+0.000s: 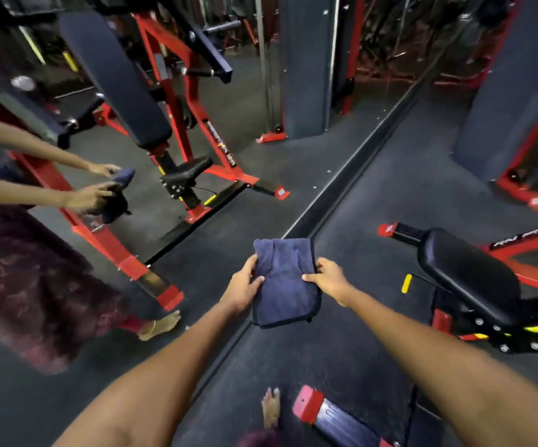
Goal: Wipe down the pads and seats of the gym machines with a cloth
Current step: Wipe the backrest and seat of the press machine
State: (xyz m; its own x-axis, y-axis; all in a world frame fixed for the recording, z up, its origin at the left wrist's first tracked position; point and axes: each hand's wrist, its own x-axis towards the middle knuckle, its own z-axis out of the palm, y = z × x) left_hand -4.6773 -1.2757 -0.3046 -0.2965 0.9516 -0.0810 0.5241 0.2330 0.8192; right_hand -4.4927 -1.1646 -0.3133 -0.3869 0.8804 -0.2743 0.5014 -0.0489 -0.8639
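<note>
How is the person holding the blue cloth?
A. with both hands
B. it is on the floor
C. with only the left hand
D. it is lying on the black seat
A: the left hand and the right hand each grip a side of the folded blue cloth, held up in the air.

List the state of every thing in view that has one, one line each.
Blue cloth: folded, held up in the air between both hands.
Left hand: grips the cloth's left edge.
Right hand: grips the cloth's right edge.
Black seat pad: bare, untouched, right of the cloth.
Wall mirror: reflects the person, cloth and machine.
</note>
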